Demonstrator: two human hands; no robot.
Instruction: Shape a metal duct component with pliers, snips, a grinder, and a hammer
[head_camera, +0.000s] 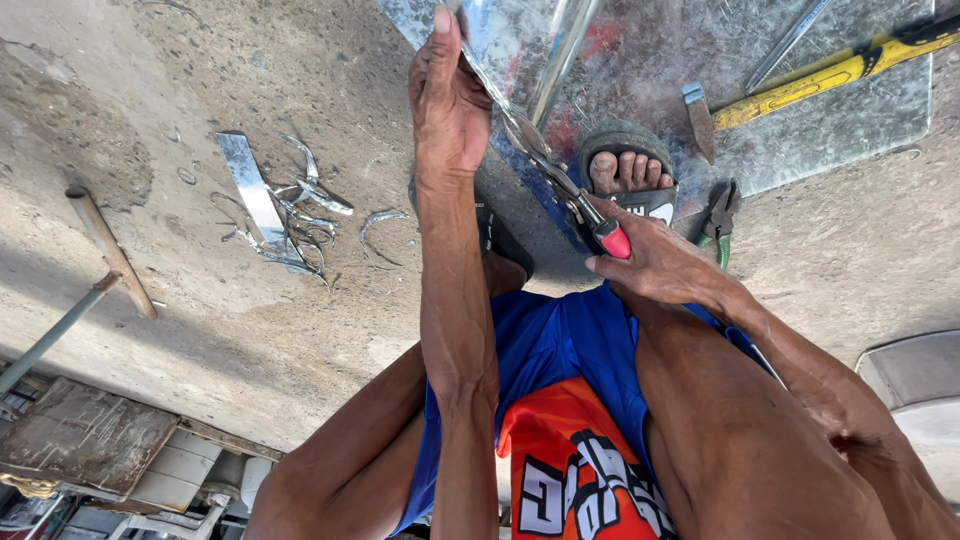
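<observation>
left hand (447, 100) fingers pinch metal sheet (500, 35) | right hand (655, 262) fingers closed round snips (570, 195)

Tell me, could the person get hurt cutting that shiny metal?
Maybe. The bare left hand grips the metal sheet near the snips that the right hand squeezes, so an edge could cut fingers. Curly offcuts lie on the ground, and the sandalled foot has bare toes.

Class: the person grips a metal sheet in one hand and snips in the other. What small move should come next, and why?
Probably close the snips and ease them forward: the right hand holds the red handles, the blades sit in the metal sheet, and the left hand lifts its edge clear.
</observation>
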